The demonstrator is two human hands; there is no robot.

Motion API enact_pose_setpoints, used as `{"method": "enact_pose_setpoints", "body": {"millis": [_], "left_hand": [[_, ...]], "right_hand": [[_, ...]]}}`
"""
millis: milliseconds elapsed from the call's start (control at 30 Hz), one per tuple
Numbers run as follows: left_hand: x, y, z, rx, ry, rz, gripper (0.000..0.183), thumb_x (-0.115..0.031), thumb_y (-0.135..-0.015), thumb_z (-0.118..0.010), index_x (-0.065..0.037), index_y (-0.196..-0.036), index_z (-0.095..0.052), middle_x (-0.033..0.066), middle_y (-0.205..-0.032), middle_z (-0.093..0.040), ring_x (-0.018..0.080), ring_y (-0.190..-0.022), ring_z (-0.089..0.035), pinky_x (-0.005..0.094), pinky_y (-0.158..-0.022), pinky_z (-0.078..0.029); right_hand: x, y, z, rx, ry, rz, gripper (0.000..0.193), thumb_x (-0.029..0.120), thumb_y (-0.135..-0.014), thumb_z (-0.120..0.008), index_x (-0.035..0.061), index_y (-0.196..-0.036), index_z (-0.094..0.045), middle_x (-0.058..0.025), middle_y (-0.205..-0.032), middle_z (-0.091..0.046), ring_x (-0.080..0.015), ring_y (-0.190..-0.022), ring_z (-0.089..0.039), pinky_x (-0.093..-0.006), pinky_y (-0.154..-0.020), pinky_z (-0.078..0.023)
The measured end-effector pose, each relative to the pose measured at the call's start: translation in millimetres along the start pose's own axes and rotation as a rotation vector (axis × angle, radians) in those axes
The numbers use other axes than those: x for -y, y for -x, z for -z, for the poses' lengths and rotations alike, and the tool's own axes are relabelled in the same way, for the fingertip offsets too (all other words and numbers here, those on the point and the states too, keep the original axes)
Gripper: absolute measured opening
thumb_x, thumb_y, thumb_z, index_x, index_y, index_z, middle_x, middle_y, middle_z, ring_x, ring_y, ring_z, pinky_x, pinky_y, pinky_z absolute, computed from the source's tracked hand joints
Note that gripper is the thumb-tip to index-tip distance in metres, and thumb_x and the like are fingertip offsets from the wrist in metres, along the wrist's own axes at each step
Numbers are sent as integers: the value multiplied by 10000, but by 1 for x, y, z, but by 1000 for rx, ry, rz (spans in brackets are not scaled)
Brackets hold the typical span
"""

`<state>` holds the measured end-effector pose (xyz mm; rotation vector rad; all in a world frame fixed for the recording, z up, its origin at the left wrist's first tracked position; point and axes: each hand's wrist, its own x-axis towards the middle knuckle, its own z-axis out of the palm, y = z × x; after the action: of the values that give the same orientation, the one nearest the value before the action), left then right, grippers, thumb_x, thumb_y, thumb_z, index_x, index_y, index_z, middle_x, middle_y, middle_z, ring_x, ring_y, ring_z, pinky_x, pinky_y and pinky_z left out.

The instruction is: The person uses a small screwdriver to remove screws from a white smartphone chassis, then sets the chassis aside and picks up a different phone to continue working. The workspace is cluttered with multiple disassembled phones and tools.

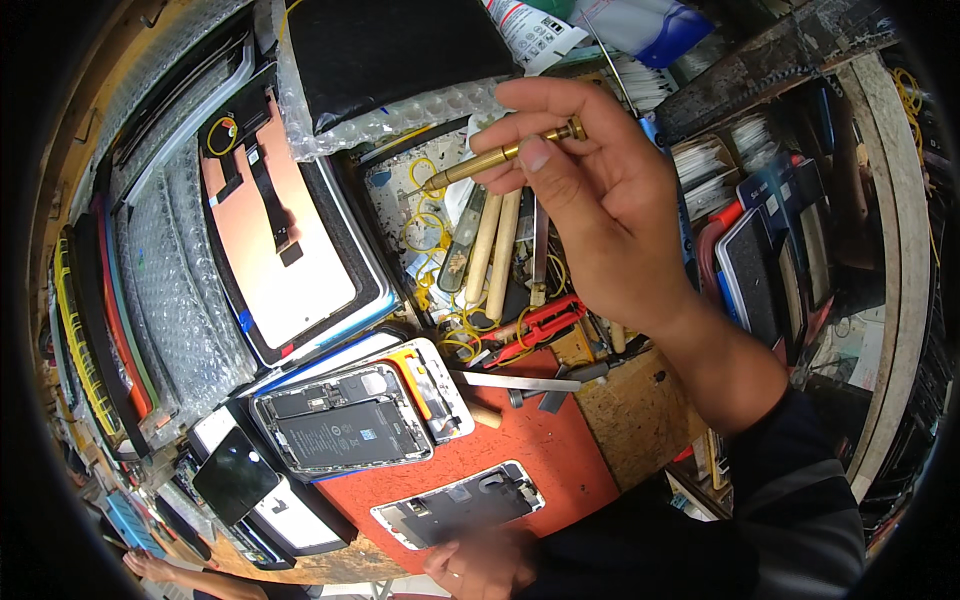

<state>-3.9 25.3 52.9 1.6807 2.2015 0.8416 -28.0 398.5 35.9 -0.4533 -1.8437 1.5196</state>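
1 brass screwdriver is pinched between thumb and fingers in the right hand's grip, its tip above an open tray. Should that pinch loosen, the tool could drop into the clutter. The left hand, blurred, is at the near edge of a phone panel on the red mat; I cannot tell its grip. A careless nudge might slide the panel. A slipping tip could pierce the battery exposed in the opened phone. The tray holds 2 pale wooden handles and yellow loops; rightward, a wooden-edged bin keeps stacked white packets.
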Motion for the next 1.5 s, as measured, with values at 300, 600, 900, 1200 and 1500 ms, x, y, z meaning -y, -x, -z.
{"method": "enact_pose_setpoints", "body": {"millis": [300, 600, 900, 1200, 1500], "left_hand": [[0, 4, -6, -50, 24, 3, 313, -199, -821, -745, -106, -1117, -703, 27, -1071, -739, 199, -1003, -704, 479, -1035, -443], [-1, -4, -6, -113, -27, -26, 330, -211, -834, -747, -87, -1137, -706, 39, -1063, -750, 188, -969, -713, 458, -1022, -447], [6, 4, -6, -46, -21, -51, 300, -219, -816, -760, -113, -1092, -711, 9, -1038, -743, 172, -964, -704, 444, -1021, -441], [5, 10, -14, -106, 2, -25, 317, -233, -776, -776, -117, -1061, -699, 2, -1024, -738, 175, -939, -701, 443, -1001, -440], [6, -4, -15, -173, -45, -75, 228, -173, -793, -747, -109, -1007, -699, 11, -933, -738, 176, -821, -703, 422, -953, -466]], "right_hand": [[-5, -1, 2, 28, -8, 26, 353, 87, -1099, -533, -44, -1426, -519, -171, -1192, -708, -174, -1043, -707, -297, -934, -569], [1, -1, 3, 29, 126, 91, 380, 50, -1084, -525, -44, -1449, -483, -165, -1171, -707, -170, -1029, -700, -295, -915, -562], [28, 10, -5, 179, 591, 514, 434, -72, -926, -640, -56, -1358, -605, -202, -1081, -718, -307, -909, -708, -389, -806, -578], [13, 11, -12, 256, 496, 366, 398, 6, -900, -698, -61, -1271, -571, -182, -1008, -681, -352, -811, -698, -432, -711, -578], [17, 14, 8, 289, 248, 111, 60, -1, -1038, -571, -5, -1098, -567, -105, -983, -667, -201, -804, -684, -319, -708, -561]]}}
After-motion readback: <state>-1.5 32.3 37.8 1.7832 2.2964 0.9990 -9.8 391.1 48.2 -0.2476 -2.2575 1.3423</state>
